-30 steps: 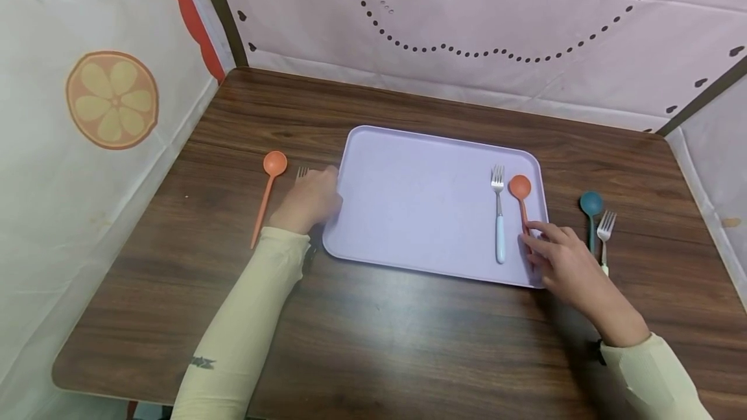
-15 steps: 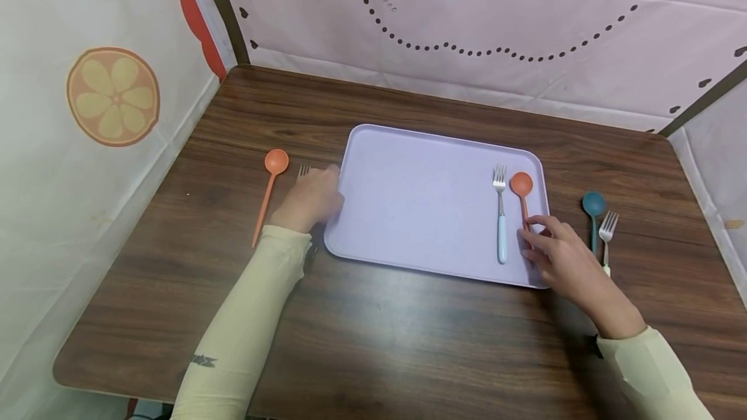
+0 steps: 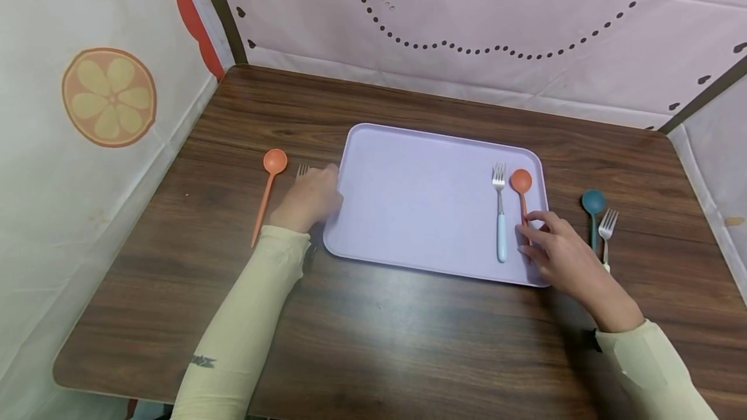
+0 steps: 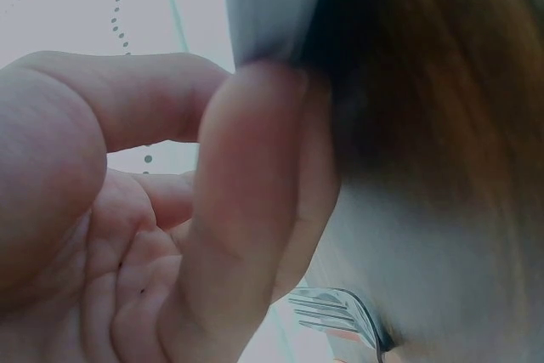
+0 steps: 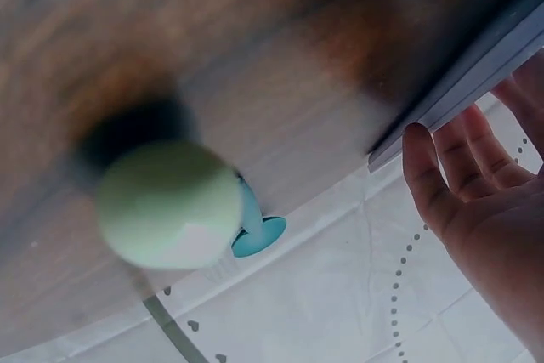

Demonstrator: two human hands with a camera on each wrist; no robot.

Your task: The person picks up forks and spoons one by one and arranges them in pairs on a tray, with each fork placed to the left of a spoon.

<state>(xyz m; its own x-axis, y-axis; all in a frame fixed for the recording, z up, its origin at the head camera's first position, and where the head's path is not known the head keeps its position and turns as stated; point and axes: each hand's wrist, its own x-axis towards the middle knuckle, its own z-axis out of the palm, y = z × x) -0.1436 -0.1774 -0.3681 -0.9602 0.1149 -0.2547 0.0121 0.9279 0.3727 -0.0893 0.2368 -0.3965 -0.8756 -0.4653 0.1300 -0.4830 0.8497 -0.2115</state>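
A lavender tray [image 3: 420, 199] lies on the table, a blue-handled fork [image 3: 501, 232] and an orange spoon [image 3: 521, 181] side by side at its right end. My left hand [image 3: 312, 198] grips the tray's left rim between thumb and fingers; in the left wrist view the fingers [image 4: 251, 176] press up to the edge. Over the tray's right side, my right hand [image 3: 557, 248] pinches the spoon's handle with its fingertips, hiding the handle's lower part. In the right wrist view, fingers [image 5: 425, 167] curve over the tray edge [image 5: 459, 91].
Left of the tray lie another orange spoon [image 3: 275, 162] and a fork [image 3: 303, 170], mostly hidden behind my left hand. A teal spoon [image 3: 593, 202] and a pale-green-handled fork [image 3: 607, 222] lie on the wooden table [image 3: 373, 342] to the right. Cloth walls [image 3: 496, 11] enclose the back and sides.
My right hand and the orange spoon on the tray have shifted slightly away from me, toward the far rim. The left hand stays at the left rim.
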